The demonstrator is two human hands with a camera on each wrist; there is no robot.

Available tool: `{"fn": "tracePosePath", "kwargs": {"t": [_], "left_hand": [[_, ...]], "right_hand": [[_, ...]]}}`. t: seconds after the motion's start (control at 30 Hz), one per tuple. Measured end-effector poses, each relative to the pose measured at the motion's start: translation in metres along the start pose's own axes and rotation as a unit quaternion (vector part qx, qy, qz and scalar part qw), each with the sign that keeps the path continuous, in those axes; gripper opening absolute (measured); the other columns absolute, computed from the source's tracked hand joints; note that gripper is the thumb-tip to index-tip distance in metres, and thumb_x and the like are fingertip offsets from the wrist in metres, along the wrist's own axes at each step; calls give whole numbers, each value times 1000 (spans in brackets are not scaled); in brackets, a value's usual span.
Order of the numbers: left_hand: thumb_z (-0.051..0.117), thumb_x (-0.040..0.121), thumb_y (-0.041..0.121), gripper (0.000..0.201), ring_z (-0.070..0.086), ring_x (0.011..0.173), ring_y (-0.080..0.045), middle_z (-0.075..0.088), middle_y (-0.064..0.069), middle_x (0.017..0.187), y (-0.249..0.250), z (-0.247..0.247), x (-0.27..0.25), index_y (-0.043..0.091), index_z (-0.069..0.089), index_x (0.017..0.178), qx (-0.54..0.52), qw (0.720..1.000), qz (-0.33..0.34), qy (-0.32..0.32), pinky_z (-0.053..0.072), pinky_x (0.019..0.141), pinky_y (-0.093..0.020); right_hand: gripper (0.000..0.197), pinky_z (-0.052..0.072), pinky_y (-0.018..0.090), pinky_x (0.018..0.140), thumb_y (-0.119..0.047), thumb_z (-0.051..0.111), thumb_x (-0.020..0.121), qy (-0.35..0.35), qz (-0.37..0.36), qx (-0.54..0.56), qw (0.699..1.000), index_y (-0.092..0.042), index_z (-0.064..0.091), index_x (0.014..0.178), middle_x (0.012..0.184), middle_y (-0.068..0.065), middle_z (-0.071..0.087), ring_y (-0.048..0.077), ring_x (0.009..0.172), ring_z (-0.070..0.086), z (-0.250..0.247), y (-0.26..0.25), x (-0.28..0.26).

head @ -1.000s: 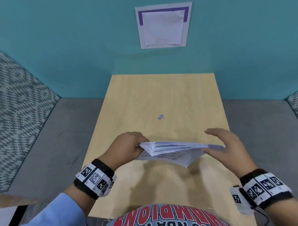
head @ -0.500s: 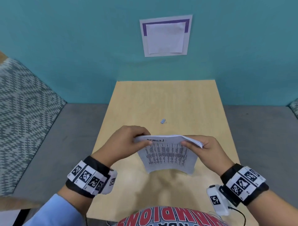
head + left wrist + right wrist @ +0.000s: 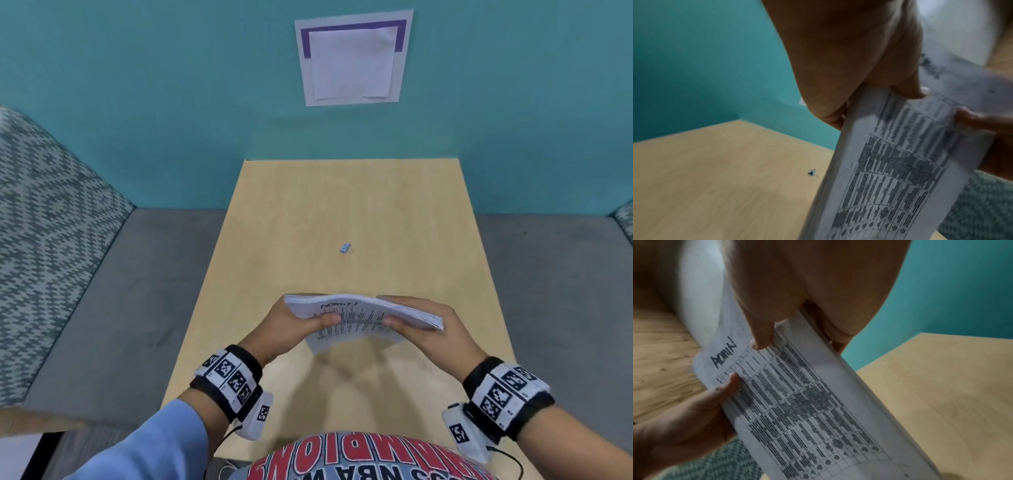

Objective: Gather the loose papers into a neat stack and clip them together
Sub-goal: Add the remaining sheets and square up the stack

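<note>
A stack of printed papers point(image 3: 359, 317) with a table of dark text hangs above the near part of the wooden table point(image 3: 394, 212), tilted toward me. My left hand point(image 3: 294, 325) grips its left edge, thumb on the printed face. My right hand point(image 3: 424, 325) grips the right edge the same way. The left wrist view shows the stack point(image 3: 890, 170) on edge with my left thumb on the sheet. In the right wrist view the top sheet point(image 3: 807, 402) reads "ADMIN" in handwriting. A small blue binder clip point(image 3: 346, 248) lies alone mid-table, beyond the papers, also visible as the clip point(image 3: 812, 172).
A teal wall point(image 3: 171, 102) stands behind the table with a white sheet point(image 3: 352, 60) taped to it. Grey seat cushions point(image 3: 154, 291) flank the table on both sides, and a patterned backrest point(image 3: 41, 240) rises at the left.
The stack went from flat, to hanging with its face toward me, to a lower tilt now. My right hand closed on the right edge.
</note>
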State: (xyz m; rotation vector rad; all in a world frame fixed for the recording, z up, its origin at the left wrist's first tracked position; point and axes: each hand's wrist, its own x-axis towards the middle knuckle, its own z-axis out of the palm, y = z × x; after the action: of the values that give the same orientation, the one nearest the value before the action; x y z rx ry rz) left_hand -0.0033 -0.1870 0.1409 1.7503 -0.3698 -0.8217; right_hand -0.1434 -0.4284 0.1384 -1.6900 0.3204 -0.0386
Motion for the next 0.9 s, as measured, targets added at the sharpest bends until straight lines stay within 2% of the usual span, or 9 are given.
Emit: {"fn": "tracePosePath", "kwargs": {"t": [0.07, 0.17, 0.27, 0.37, 0.5, 0.6, 0.7, 0.83, 0.9], "left_hand": [[82, 92, 21, 24, 76, 100, -10, 82, -2, 113, -1, 2, 2, 22, 81, 115, 9, 1000, 7, 13, 59, 92, -31], [79, 92, 28, 19, 78, 100, -13, 83, -1, 108, 6, 3, 3, 25, 82, 111, -10, 998, 43, 47, 61, 90, -31], [78, 87, 39, 25, 79, 95, -23, 83, -10, 101, 18, 4, -1, 22, 84, 104, -22, 993, 79, 90, 60, 85, -35], [78, 84, 40, 23, 74, 84, -11, 83, -3, 94, 18, 4, 2, 22, 85, 97, -34, 990, 91, 102, 56, 79, -25], [79, 83, 43, 26, 76, 100, -8, 83, 7, 108, -9, 4, 6, 33, 83, 107, 13, 998, 37, 45, 59, 95, -33], [80, 83, 46, 27, 76, 105, -4, 83, 10, 110, -24, -1, 6, 33, 82, 107, 39, 999, -5, 15, 57, 97, -35], [83, 88, 40, 33, 72, 115, -4, 80, 13, 119, -17, -13, 6, 33, 78, 120, 65, 998, -13, -9, 54, 106, -35], [91, 79, 39, 62, 62, 129, -1, 70, 19, 133, 28, -25, -6, 37, 65, 136, 159, 972, 138, 108, 47, 112, -25], [85, 85, 46, 51, 61, 127, -1, 69, 20, 131, 60, -16, -14, 34, 69, 132, 299, 905, 273, 127, 43, 114, -32]], "right_hand": [[17, 56, 22, 88, -24, 80, 88, 17, 8, 12, 1000, -24, 84, 105, 104, -3, 83, 6, 100, 75, 1, 2, 3], [23, 52, 33, 75, -42, 79, 84, 39, -3, -13, 999, -19, 82, 85, 89, 17, 77, 15, 78, 68, 0, 1, 8], [9, 53, 22, 72, -36, 77, 87, 44, -37, -2, 998, -32, 83, 82, 83, 1, 80, 6, 77, 71, 2, -11, 7], [12, 51, 13, 68, -30, 77, 88, 44, -72, -12, 996, -40, 82, 86, 82, -8, 80, 1, 74, 70, 1, -9, 4], [22, 49, 31, 70, -51, 77, 84, 33, 4, -31, 999, -30, 83, 86, 82, 15, 77, 19, 70, 66, 5, 15, 6], [9, 51, 23, 75, -38, 78, 89, 23, 18, -27, 999, -33, 85, 89, 85, -6, 82, 8, 78, 73, 4, 17, 7], [9, 50, 15, 74, -30, 78, 90, 1, 19, -22, 1000, -36, 85, 87, 86, -12, 82, 1, 81, 74, 2, 14, 7], [8, 52, 29, 78, -34, 79, 90, 7, 36, -26, 999, -30, 86, 90, 89, 0, 83, 17, 85, 75, -4, 15, 12], [12, 49, 31, 73, -37, 79, 89, 3, 39, -34, 999, -26, 84, 87, 85, 9, 79, 17, 76, 70, -5, 19, 14]]}}
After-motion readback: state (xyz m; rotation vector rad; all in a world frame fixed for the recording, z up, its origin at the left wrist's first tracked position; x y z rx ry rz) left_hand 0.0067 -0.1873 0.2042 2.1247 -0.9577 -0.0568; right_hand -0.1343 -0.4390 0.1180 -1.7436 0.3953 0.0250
